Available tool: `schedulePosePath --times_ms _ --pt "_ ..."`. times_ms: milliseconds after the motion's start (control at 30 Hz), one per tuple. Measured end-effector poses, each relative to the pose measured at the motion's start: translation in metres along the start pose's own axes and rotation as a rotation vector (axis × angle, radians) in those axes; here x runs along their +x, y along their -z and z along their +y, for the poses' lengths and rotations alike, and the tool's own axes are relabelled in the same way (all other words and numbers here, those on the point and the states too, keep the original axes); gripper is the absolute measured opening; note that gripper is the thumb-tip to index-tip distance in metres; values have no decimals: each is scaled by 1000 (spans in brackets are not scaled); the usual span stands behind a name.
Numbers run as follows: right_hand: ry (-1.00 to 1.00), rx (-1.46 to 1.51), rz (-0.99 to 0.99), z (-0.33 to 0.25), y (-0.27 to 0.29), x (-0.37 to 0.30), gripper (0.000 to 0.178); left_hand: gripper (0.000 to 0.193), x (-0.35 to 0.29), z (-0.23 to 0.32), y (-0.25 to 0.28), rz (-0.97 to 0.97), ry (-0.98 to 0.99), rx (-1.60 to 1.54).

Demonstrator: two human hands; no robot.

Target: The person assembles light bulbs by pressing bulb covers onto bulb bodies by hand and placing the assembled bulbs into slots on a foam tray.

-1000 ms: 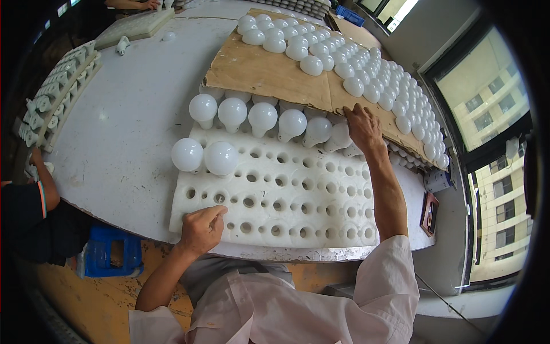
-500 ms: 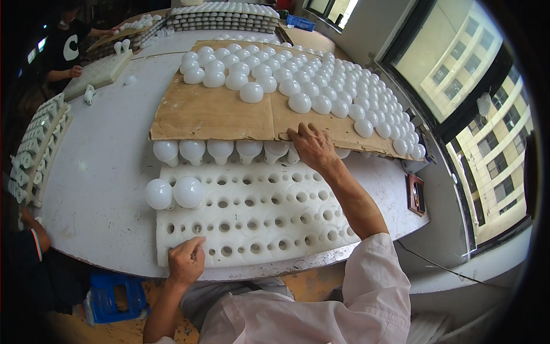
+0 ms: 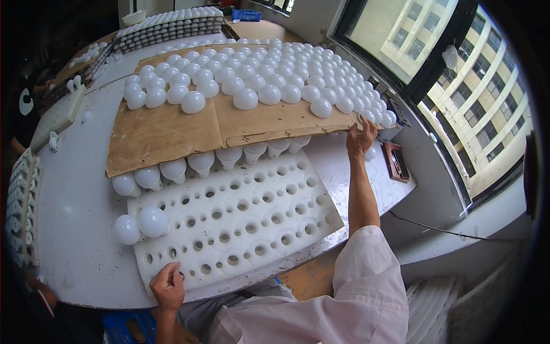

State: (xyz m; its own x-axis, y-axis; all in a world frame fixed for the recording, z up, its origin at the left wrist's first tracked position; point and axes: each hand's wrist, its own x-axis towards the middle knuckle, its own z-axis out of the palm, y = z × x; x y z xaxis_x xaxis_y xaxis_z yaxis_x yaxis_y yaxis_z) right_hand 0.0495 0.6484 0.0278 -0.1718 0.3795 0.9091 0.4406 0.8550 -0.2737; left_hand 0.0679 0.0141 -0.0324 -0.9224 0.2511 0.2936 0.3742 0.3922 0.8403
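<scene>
My right hand [image 3: 362, 137] is at the right front edge of a brown cardboard sheet [image 3: 166, 135], its fingers closed around a white dome-shaped bulb cover [image 3: 367, 116]. Many such domes rest on the cardboard. Beneath its front edge stands a row of white bulbs [image 3: 200, 163]. Closer to me lies a white foam tray [image 3: 269, 203] with rows of round holes. Two bulbs with round white heads [image 3: 153, 222] stand at its left side. My left hand [image 3: 168, 288] is closed at the tray's front left corner; what its fingers hold, if anything, is hidden.
On the left edge of the table, another rack of white parts [image 3: 24, 206] stands near a person's arm. Stacked trays of bulbs [image 3: 169, 28] and a blue crate [image 3: 246, 15] are at the back. A small reddish-brown box [image 3: 396, 162] sits at the right, below the window.
My right hand has moved right along the cardboard's front edge to a dome at its end. The view has turned to the right. My left hand stays closed by the tray.
</scene>
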Motion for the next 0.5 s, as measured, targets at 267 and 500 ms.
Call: schedulePosePath --times_ms 267,500 --pt "-701 -468 -307 144 45 -68 77 18 -1 -6 -2 30 97 -12" --pt "-571 -441 -602 199 28 -50 87 18 0 -7 -1 13 156 22"
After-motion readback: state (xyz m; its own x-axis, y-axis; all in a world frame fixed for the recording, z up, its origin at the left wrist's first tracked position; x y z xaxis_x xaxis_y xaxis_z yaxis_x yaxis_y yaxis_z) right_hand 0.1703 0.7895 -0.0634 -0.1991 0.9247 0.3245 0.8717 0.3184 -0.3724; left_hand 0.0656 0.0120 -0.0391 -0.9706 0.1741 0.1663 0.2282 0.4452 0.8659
